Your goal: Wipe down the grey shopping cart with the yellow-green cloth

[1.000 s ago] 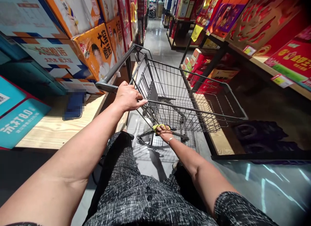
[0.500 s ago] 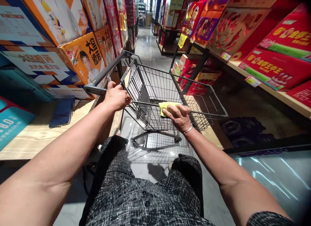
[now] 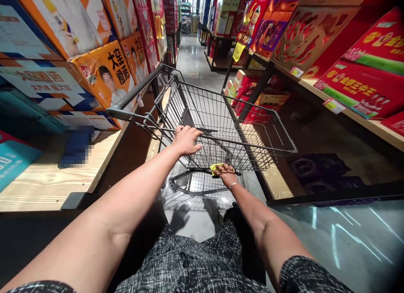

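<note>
Status: L hand (image 3: pixel 187 140) has shifted off the cart's handle end and now sits on the near top rim of the wire cart (image 3: pixel 252 116), fingers curled over the rim wire, gripping it. R hand (image 3: pixel 225 174) has dropped from the top rim, where it was 0.5 s ago, to the lower frame bar below the basket; fingers pressed closed on a yellow cloth (image 3: pixel 217 167), which lies on that bar. Cloth contact pt thus moved from upper rim to lower frame, so wiping now covers the frame. Cart stands in the aisle between shelf (image 3: pixel 47 183) at left & boxed goods (image 3: pixel 356 87) at right. Floor (image 3: pixel 195 66) glossy.
</note>
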{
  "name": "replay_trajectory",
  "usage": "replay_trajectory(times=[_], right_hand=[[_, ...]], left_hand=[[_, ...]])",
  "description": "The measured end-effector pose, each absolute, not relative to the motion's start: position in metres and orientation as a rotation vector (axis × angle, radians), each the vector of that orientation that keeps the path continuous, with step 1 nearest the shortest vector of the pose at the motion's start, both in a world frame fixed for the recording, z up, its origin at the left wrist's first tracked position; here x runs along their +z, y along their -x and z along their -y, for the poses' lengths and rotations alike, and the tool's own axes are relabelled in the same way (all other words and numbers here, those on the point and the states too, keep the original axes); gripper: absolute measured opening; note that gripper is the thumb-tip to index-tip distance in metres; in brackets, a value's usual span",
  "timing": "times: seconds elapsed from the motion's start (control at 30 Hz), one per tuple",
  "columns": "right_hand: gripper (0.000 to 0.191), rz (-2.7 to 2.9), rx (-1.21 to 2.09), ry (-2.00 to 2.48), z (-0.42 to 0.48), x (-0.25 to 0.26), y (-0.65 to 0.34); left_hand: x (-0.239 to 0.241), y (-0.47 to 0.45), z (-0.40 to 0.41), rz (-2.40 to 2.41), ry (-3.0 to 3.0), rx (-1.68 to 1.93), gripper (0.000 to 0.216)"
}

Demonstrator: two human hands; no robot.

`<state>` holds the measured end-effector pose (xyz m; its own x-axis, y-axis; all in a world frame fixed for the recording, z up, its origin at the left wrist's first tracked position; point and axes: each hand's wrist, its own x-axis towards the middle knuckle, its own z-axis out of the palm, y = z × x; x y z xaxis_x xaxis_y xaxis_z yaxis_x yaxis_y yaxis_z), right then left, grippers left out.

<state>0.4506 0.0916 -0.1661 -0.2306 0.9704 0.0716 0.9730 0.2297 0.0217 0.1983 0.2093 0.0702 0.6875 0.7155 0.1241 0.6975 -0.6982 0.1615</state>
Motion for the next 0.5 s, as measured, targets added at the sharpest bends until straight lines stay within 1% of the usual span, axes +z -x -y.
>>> replay_trajectory(times=[0.07,0.13,0.23,0.37,0.43,0.5], right_hand=[[0.031,2.411,-0.154,1.909,-0.092,-0.158,-0.456],[0.032,2.416,-0.234,1.856,-0.094,-0.138,-0.461],[0.037,2.364,-0.426,1.736,-0.101,-0.093,-0.47],[0.04,2.108,-0.695,1.665,-0.114,-0.032,-0.487],[0.039,2.002,-0.758,1.688,-0.117,-0.018,-0.494],[0.037,1.98,-0.76,1.703,-0.116,-0.022,-0.498]], left_hand=[[0.069,-0.195,-0.218,-1.173,-2.785,0.284,0.046],[0.069,-0.192,-0.227,-1.181,-2.783,0.296,0.043],[0.069,-0.189,-0.239,-1.203,-2.779,0.286,0.041],[0.071,-0.185,-0.249,-1.214,-2.782,0.249,0.041],[0.072,-0.183,-0.251,-1.219,-2.775,0.233,0.041],[0.073,-0.181,-0.252,-1.222,-2.77,0.23,0.039]])
